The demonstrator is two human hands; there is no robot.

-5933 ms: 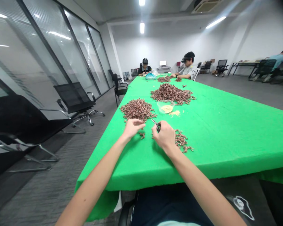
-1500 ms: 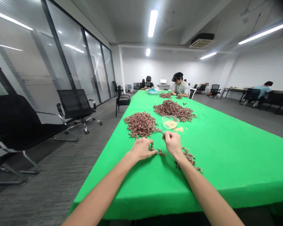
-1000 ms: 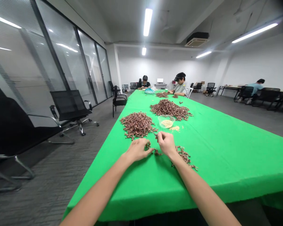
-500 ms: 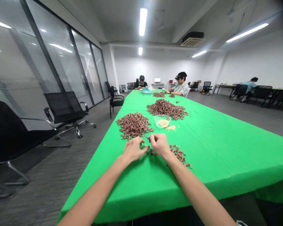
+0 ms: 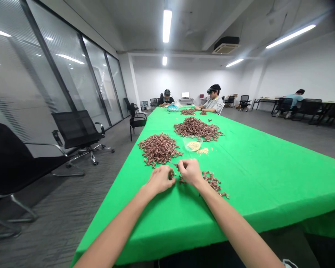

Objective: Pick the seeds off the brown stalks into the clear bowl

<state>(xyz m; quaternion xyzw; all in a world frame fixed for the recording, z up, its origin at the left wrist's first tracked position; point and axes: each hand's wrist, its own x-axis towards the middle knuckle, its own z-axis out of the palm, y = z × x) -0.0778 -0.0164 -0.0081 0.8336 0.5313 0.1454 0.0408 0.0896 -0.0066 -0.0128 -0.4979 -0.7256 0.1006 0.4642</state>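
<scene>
My right hand (image 5: 190,172) is shut around a small metal pliers-like tool (image 5: 173,163), whose thin tips point left. My left hand (image 5: 159,179) pinches something small at its fingertips, next to the tool's tips, though the fingers hide it; it looks like a brown piece (image 5: 172,175). More brown pieces (image 5: 182,180) lie between my hands. A loose strip of reddish-brown dried pieces (image 5: 211,181) lies just right of my right hand. A large heap of them (image 5: 159,149) sits beyond my left hand.
A second heap (image 5: 197,129) and a glass bowl of pale grains (image 5: 193,145) sit further along the green-covered table (image 5: 254,182). Two people (image 5: 213,98) work at its far end beside a blue bag (image 5: 173,108). Black chairs (image 5: 78,128) stand left.
Over the last second my hands have drawn closer together, with the tool's tips now near my left fingers. The view has drifted slightly left. The heaps have not visibly changed.
</scene>
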